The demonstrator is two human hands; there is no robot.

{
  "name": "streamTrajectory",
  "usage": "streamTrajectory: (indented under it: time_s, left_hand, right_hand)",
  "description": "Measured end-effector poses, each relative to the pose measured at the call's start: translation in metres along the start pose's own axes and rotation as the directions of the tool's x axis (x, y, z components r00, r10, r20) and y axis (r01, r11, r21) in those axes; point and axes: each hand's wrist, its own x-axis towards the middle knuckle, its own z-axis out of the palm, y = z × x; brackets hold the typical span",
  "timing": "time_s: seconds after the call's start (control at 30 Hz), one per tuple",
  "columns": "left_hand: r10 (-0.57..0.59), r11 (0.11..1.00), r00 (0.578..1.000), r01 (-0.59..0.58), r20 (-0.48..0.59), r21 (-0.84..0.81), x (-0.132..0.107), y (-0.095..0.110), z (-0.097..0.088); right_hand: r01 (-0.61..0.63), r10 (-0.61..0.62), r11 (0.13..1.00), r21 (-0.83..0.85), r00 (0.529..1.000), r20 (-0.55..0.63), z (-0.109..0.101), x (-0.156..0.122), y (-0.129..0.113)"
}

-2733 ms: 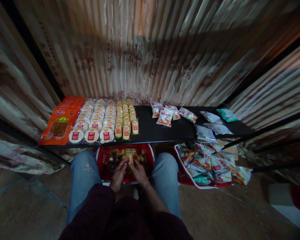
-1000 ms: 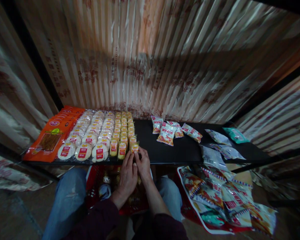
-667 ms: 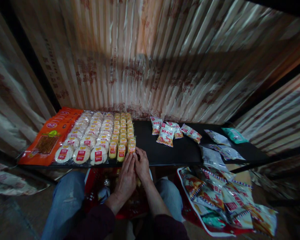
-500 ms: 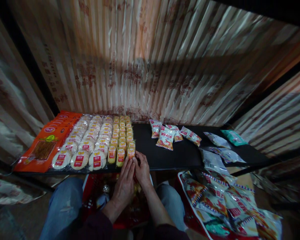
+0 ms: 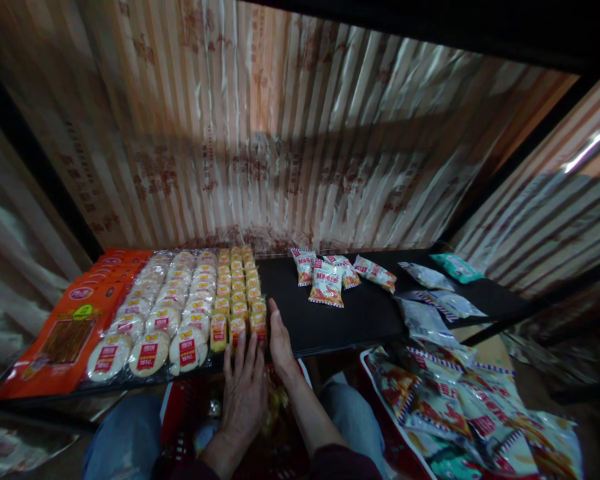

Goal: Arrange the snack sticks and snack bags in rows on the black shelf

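Note:
Small yellow wrapped snack packets (image 5: 219,331) stand in tight rows on the black shelf (image 5: 300,330). My left hand (image 5: 245,390) lies against the front of these rows, its fingers stretched out and a little apart, the tips touching the front packets. Along the right side of the rows stands my right hand (image 5: 281,347), held on edge with its fingers out straight; some of them are hidden behind the thumb side. Left of the yellow packets are rows of round white rice crackers (image 5: 150,353) in clear wrappers. Orange flat packets (image 5: 77,323) overlap at the far left.
Several small snack bags (image 5: 327,285) lie loosely on the shelf's middle. Silvery bags (image 5: 427,320) and a green bag (image 5: 457,267) are at its right. Below stand a basket (image 5: 373,377) heaped with bags and a red basket (image 5: 177,407) between my knees. A patterned curtain (image 5: 260,180) hangs behind.
Both hands have opened from a closed pose at the front right yellow packet. My left fingers now spread across the front; my right hand has straightened along the side. The view has shifted.

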Motion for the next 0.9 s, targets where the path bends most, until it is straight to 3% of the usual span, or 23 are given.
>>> streamTrajectory:
  time_s: [0.2,0.4,0.73,0.9]
  left_hand:
    - [-0.014,1.000,1.000,0.014,-0.026,-0.015,0.003,-0.006,0.007]
    - [-0.009,1.000,1.000,0.009,-0.024,-0.017,0.002,-0.009,0.011]
    - [0.008,0.997,0.997,-0.014,-0.078,-0.074,0.015,-0.014,0.014]
    - [0.012,0.998,0.997,-0.018,-0.082,-0.068,0.023,-0.016,0.016]
  right_hand:
    - [0.001,-0.007,0.998,0.066,0.996,0.091,0.007,-0.003,0.001]
    - [-0.051,0.046,0.996,0.076,0.997,0.065,0.002,0.000,-0.007]
    - [-0.053,0.052,0.990,0.131,0.999,0.008,-0.001,0.045,0.005]
    - [-0.091,0.079,0.983,0.159,0.994,0.079,0.012,0.057,0.003]
